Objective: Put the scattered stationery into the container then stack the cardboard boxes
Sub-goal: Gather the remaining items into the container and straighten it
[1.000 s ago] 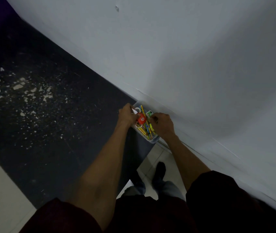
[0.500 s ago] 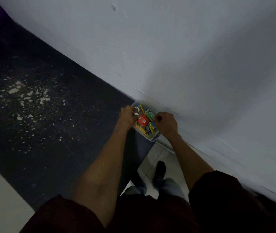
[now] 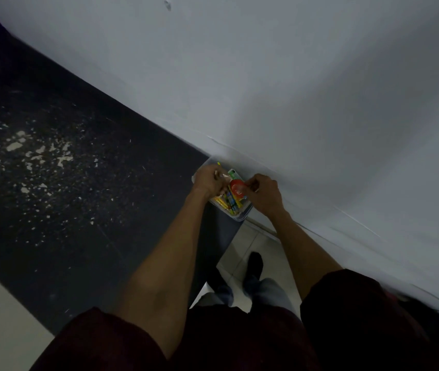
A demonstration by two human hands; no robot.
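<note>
Head view: my left hand [image 3: 207, 180] and right hand [image 3: 262, 192] have closed inward over the clear container [image 3: 241, 214], gripping perhaps a red tape dispenser [image 3: 237, 188] above pencils [image 3: 225, 203].

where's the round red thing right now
In the head view, the round red item sits atop the clear plastic container, between the left hand and right hand.

Your container [image 3: 240, 213] sits at the dark surface's [image 3: 79, 210] far right corner, against the wall [image 3: 293, 103]. Stationery [image 3: 229, 200] lies inside it. Your left hand [image 3: 207, 180] and right hand [image 3: 264, 194] flank it.
</note>
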